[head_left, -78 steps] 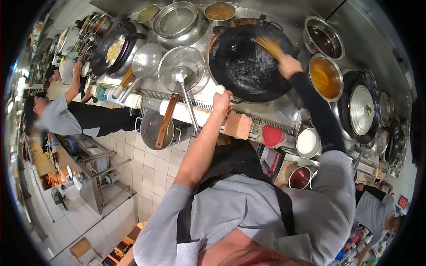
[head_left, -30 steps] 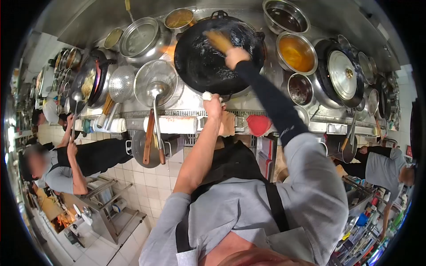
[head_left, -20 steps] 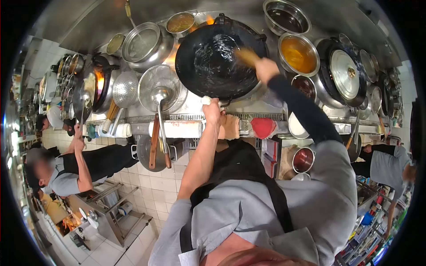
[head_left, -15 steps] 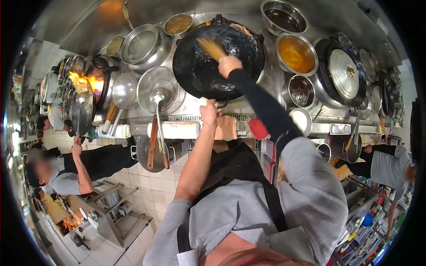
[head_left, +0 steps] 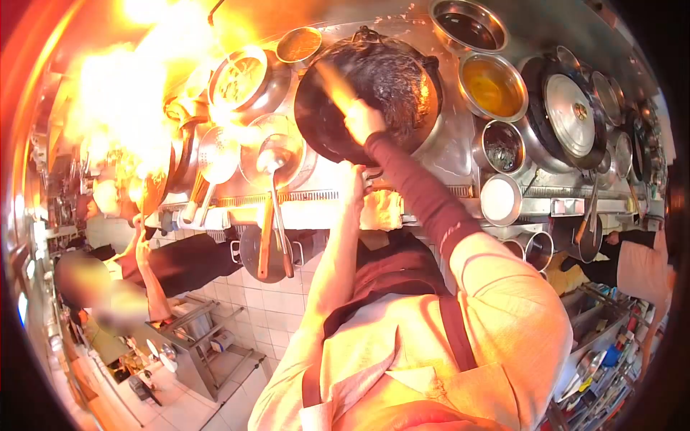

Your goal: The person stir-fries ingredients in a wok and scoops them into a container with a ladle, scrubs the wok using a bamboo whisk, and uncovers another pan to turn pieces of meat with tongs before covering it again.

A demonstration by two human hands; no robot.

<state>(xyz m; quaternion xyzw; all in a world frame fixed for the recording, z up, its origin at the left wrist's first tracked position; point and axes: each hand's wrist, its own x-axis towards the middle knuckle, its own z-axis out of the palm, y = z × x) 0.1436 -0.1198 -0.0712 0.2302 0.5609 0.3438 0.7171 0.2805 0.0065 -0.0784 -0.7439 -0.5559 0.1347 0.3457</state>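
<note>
**Pale brush [head_left: 335, 86] held inside the black wok [head_left: 392, 93]**

The right grip [head_left: 364, 122] is clamping the brush by its near end over the wok's interior; the brush is pointing toward the wok's far left rim and is appearing as a blurred streak. The left grip [head_left: 352, 178] is meeting the wok's near rim; glare is washing out its fingers, so whether they are closing on anything cannot be told. The wok is sitting on a steel desk [head_left: 456, 147]. Left of the wok, a strainer [head_left: 267, 135] is holding a ladle [head_left: 272, 161], and a perforated skimmer [head_left: 219, 154] is lying farther left. Well to the wok's left, a large flame [head_left: 122, 100] is blazing, with a co-worker's hands [head_left: 141, 241] showing below it. Just right of the wok, an amber-filled bowl [head_left: 494, 117] is standing, with a dark-filled bowl [head_left: 474, 49] beyond it; on its nearer side, a white-filled bowl [head_left: 505, 222] is standing. Farther right of the wok, a metal lid [head_left: 570, 115] is lying over a black pan [head_left: 534, 79]. A cloth [head_left: 382, 210], glowing yellow, is resting near the wok's near side.
</note>
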